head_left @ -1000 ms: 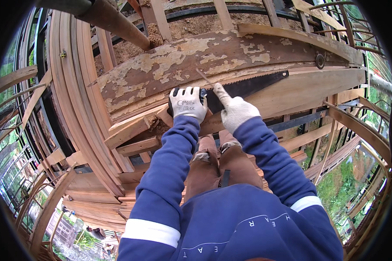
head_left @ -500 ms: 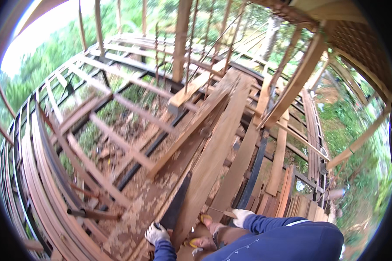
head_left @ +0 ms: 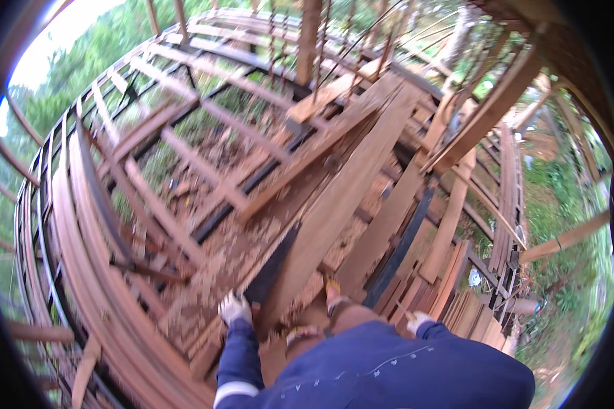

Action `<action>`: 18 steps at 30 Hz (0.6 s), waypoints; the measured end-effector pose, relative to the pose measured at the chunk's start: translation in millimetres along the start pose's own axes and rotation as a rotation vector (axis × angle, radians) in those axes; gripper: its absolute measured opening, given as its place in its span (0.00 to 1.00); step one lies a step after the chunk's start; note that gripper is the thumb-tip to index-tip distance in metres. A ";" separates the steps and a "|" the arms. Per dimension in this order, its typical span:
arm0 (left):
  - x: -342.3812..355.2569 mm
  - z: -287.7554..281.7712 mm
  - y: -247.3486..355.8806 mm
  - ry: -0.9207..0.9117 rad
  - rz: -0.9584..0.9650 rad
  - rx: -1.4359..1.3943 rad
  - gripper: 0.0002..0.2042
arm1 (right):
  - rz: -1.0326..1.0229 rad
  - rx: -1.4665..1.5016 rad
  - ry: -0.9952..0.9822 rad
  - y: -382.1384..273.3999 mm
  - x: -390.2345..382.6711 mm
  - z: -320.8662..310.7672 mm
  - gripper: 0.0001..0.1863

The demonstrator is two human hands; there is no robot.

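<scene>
A handsaw with a dark blade (head_left: 274, 266) lies along a long pale board (head_left: 341, 208), beside a weathered plank with flaking surface (head_left: 205, 286). My left hand (head_left: 236, 307), in a white glove, is closed on the saw's handle end; the handle itself is mostly hidden. Off to the right, away from the saw, my right hand (head_left: 420, 324), also gloved, is closed on a thin rod-like tool (head_left: 406, 310), blurred by motion. My foot in yellow footwear (head_left: 333, 290) shows below the board.
An open frame of timber slats (head_left: 218, 123) and dark bars spreads ahead over rubble and plants. Long stacked boards (head_left: 75, 232) run down the left. Upright posts (head_left: 308, 41) and a slanted beam (head_left: 484, 116) rise ahead and right, with more short boards (head_left: 471, 310) at lower right.
The view has swung up from the saw to the wider frame. My right hand has moved rightward from beside the saw with the thin tool; my left hand stays at the handle.
</scene>
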State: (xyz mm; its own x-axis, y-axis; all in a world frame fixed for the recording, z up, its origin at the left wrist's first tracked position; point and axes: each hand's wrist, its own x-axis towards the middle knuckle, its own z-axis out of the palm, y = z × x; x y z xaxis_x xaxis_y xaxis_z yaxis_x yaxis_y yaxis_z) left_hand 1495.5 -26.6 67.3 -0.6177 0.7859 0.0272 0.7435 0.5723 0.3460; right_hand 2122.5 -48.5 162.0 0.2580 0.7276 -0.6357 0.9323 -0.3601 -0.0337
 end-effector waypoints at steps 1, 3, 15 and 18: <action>2.1 -5.4 17.5 -0.005 0.000 0.020 0.21 | -0.089 0.077 0.098 13.4 17.9 9.8 0.20; 9.9 -23.9 34.6 0.015 -0.023 0.070 0.22 | -0.198 0.137 0.117 -58.9 27.1 -26.9 0.17; 73.5 51.2 165.8 -0.070 0.049 -0.040 0.20 | -0.769 0.247 -0.115 -304.7 70.7 -120.3 0.34; 73.7 60.5 182.3 -0.188 0.058 0.014 0.21 | -0.963 0.338 0.029 -313.1 86.2 -99.7 0.35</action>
State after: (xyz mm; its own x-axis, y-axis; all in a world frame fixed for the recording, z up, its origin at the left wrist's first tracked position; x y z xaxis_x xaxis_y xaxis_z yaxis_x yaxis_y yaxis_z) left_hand 1601.0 149.8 75.6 -0.5159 0.8469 -0.1290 0.7810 0.5268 0.3354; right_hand 1878.1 185.1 194.6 -0.5535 0.8072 -0.2053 0.6281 0.2426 -0.7393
